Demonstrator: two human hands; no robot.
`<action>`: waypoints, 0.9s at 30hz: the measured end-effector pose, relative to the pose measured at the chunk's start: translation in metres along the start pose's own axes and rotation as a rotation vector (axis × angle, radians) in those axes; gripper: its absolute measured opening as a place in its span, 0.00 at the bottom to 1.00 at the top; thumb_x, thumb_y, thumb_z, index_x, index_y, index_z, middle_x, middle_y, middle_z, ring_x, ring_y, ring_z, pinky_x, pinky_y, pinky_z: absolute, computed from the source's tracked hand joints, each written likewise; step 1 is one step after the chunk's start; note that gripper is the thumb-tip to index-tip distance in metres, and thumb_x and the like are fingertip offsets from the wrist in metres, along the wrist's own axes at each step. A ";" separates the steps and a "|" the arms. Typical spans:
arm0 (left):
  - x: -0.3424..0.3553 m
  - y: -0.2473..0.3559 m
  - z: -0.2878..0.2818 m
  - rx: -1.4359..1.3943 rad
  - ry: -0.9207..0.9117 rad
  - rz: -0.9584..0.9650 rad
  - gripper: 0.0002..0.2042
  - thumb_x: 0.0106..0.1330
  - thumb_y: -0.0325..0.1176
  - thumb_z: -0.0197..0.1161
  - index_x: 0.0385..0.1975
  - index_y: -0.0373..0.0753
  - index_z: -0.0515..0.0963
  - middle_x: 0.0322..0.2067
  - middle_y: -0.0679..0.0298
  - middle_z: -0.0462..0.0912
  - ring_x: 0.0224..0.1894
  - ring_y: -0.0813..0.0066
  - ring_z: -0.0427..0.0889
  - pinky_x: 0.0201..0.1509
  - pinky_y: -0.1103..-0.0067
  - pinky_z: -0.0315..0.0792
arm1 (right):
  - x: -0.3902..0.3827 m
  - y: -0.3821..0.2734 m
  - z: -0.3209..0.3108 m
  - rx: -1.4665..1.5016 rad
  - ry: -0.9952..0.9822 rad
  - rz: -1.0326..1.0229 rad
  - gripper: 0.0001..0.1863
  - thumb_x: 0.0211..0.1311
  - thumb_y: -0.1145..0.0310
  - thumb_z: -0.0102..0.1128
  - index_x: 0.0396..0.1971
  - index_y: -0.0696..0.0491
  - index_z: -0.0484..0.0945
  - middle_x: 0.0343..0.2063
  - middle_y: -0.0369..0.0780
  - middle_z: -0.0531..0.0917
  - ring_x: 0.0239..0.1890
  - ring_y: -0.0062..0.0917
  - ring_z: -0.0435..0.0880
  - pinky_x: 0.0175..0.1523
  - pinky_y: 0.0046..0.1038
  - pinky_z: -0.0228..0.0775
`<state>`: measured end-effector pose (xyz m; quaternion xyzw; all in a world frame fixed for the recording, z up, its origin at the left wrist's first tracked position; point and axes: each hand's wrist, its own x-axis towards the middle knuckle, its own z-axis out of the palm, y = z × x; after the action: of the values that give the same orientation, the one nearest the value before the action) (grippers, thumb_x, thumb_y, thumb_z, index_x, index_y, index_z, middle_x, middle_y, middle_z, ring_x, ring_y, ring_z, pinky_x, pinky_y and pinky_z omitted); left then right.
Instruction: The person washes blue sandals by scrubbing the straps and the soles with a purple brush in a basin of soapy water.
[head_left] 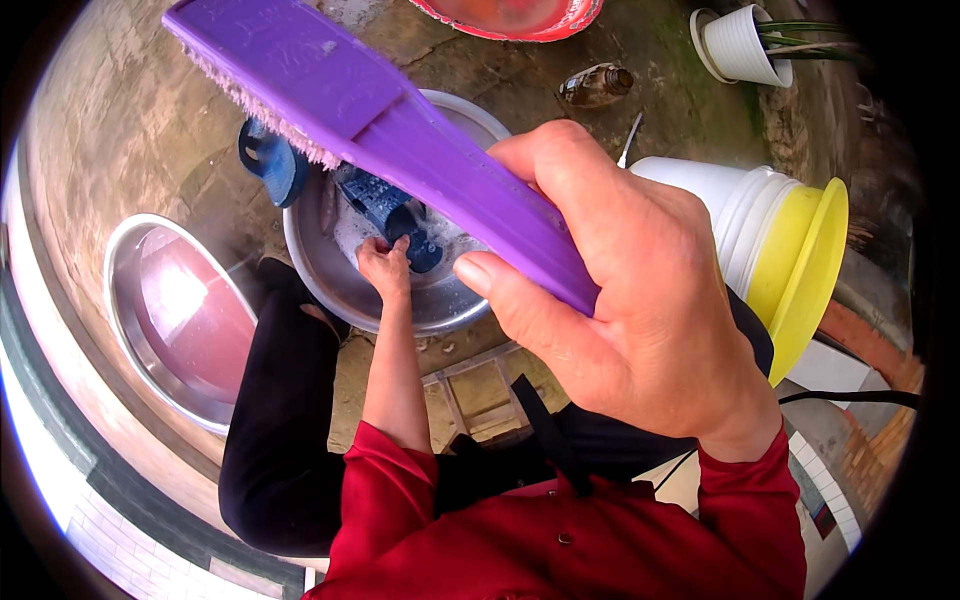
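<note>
Gripping a long purple plastic scrubbing brush (pixel 380 130) by its flat handle, the right hand (pixel 630 310) is raised close to the camera, its fingers (pixel 570 165) curled over the top of the handle and the thumb pressed against the near edge, so the hand is clamped on the brush. The brush slants up toward the upper left, with a row of pale pink bristles (pixel 262 112) showing along its lower edge.

Below it, the left hand (pixel 385 265) reaches down into a round silver metal basin (pixel 330 285) that stands on the worn concrete floor (pixel 120 130). Its fingers are closed on the heel of a dark blue rubber sandal (pixel 390 212) lying in shallow soapy water in the basin; how firmly they pinch it is hard to judge from this distance. A second dark blue rubber sandal (pixel 270 160) leans over the basin's left rim, partly outside it.

To the left, apart from the basin, stands a second round steel basin (pixel 130 340) with a pinkish reflection inside. To the right sits a white plastic bucket (pixel 730 200) with a yellow plastic funnel-shaped piece (pixel 810 270) against it. At the top edge are the rim of a red plastic bowl (pixel 510 25), a brown glass bottle (pixel 595 85) lying on its side and a white ribbed flowerpot (pixel 740 45). The person wears red sleeves (pixel 390 480) and dark trousers (pixel 270 440).
</note>
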<state>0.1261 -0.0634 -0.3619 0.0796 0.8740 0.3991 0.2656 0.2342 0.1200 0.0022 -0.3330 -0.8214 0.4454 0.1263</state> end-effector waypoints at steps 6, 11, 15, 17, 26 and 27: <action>-0.008 -0.017 0.051 0.172 -0.039 0.113 0.17 0.42 0.33 0.73 0.18 0.31 0.69 0.17 0.52 0.73 0.23 0.54 0.74 0.33 0.65 0.69 | 0.000 -0.004 -0.003 -0.015 -0.006 -0.006 0.15 0.55 0.75 0.64 0.41 0.61 0.73 0.24 0.40 0.78 0.22 0.25 0.79 0.29 0.24 0.69; -0.007 -0.013 0.087 -0.173 -0.184 -0.207 0.13 0.47 0.30 0.73 0.20 0.34 0.72 0.21 0.59 0.78 0.23 0.66 0.77 0.29 0.70 0.72 | 0.001 0.002 -0.002 -0.042 -0.002 -0.021 0.15 0.56 0.74 0.64 0.42 0.62 0.73 0.24 0.40 0.78 0.22 0.25 0.79 0.28 0.24 0.69; -0.012 -0.008 0.067 -0.710 -0.371 -0.590 0.10 0.57 0.29 0.70 0.30 0.38 0.74 0.27 0.65 0.80 0.25 0.75 0.78 0.27 0.75 0.73 | -0.002 0.011 0.000 -0.057 -0.083 0.078 0.17 0.58 0.72 0.64 0.45 0.62 0.73 0.23 0.43 0.78 0.21 0.27 0.78 0.28 0.25 0.68; -0.026 0.015 0.040 -0.845 -0.390 -0.668 0.10 0.61 0.32 0.68 0.37 0.37 0.74 0.30 0.64 0.81 0.30 0.72 0.81 0.33 0.72 0.76 | -0.005 0.021 0.001 -0.125 -0.157 0.174 0.18 0.60 0.70 0.64 0.47 0.61 0.73 0.23 0.45 0.78 0.20 0.29 0.78 0.28 0.25 0.68; -0.062 0.003 -0.013 -1.052 -0.266 -0.732 0.15 0.58 0.17 0.64 0.45 0.31 0.71 0.40 0.57 0.81 0.39 0.61 0.84 0.43 0.66 0.81 | 0.001 0.053 0.047 -0.344 -0.283 0.250 0.27 0.58 0.64 0.57 0.57 0.56 0.67 0.37 0.53 0.83 0.44 0.47 0.81 0.48 0.42 0.70; -0.064 0.004 -0.012 -1.074 -0.245 -0.744 0.16 0.58 0.17 0.63 0.45 0.30 0.71 0.40 0.56 0.80 0.39 0.60 0.84 0.43 0.65 0.81 | -0.004 0.060 0.053 -0.346 -0.258 0.252 0.26 0.58 0.65 0.57 0.58 0.55 0.68 0.38 0.53 0.82 0.44 0.48 0.81 0.49 0.42 0.70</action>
<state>0.1739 -0.0913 -0.3264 -0.3259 0.4862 0.6491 0.4858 0.2362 0.1062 -0.0762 -0.3899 -0.8469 0.3490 -0.0949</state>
